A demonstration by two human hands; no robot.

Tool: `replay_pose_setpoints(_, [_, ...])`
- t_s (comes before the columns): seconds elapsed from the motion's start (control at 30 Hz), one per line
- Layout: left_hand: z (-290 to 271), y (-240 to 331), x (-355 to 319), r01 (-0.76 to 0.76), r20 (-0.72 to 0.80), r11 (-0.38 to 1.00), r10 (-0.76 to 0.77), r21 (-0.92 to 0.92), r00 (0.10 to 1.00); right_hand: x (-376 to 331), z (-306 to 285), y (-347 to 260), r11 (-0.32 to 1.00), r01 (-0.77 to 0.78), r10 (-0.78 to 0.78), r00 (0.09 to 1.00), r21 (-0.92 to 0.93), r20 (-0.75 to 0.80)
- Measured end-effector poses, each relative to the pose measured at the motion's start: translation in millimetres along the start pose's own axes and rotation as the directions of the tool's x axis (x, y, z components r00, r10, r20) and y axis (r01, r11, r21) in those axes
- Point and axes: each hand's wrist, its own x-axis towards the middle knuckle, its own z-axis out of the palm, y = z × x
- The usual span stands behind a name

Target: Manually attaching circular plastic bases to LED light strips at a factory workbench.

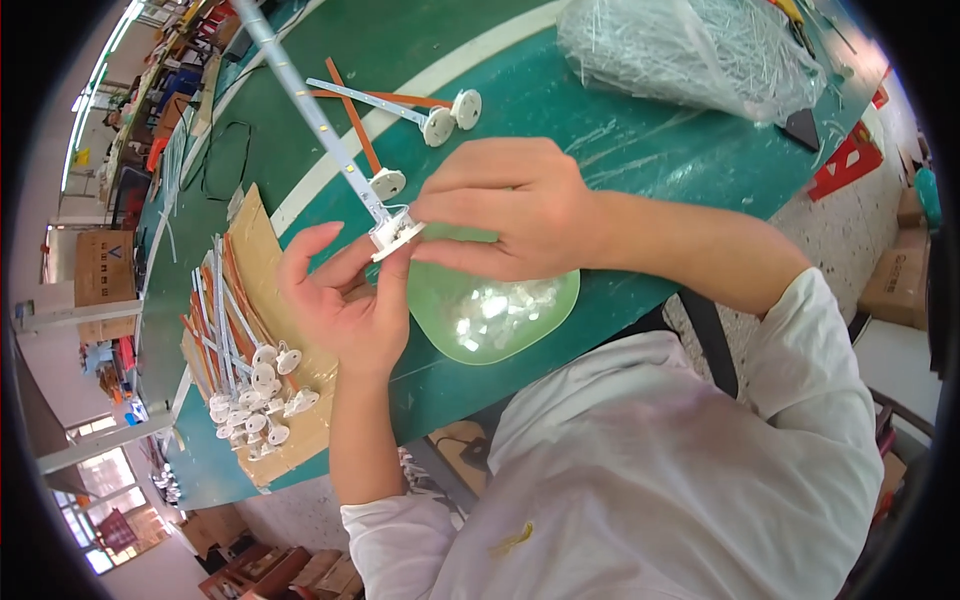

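Note:
An LED light strip (325,130) with small yellow chips slants up and away from a round white base (398,235). Thumb and fingers of my left hand (345,305) pinch that base from below and the left. On its right side, my right hand (510,205) has its fingertips closed at the base, beside a thin white wire; whether they also hold something small is hidden. Partly under my right hand sits a light green bowl (425,315) with small, clear, shiny pieces (510,305) in it.
Several strips with white round bases (262,390) lie piled on a cardboard sheet (318,425) at the left. Beyond my hands are a few more such strips (437,125). A clear plastic bag (690,60) of thin transparent pieces rests at the far right of the green table (640,180).

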Motion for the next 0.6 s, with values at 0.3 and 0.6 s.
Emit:
replay_pose_setpoints(0.3, [6,-8,-9,-0.034,0.031,0.954,0.026,0.297,0.999,1,-5,-12,0.97,0.018,-0.005,0.999,-0.241,0.054])
replay_pose_setpoints(0.6, [6,0,-1,0.273,-0.016,0.962,-0.273,-0.024,0.962,1,-5,-4,0.978,0.078,-0.041,0.981,-0.193,0.187])
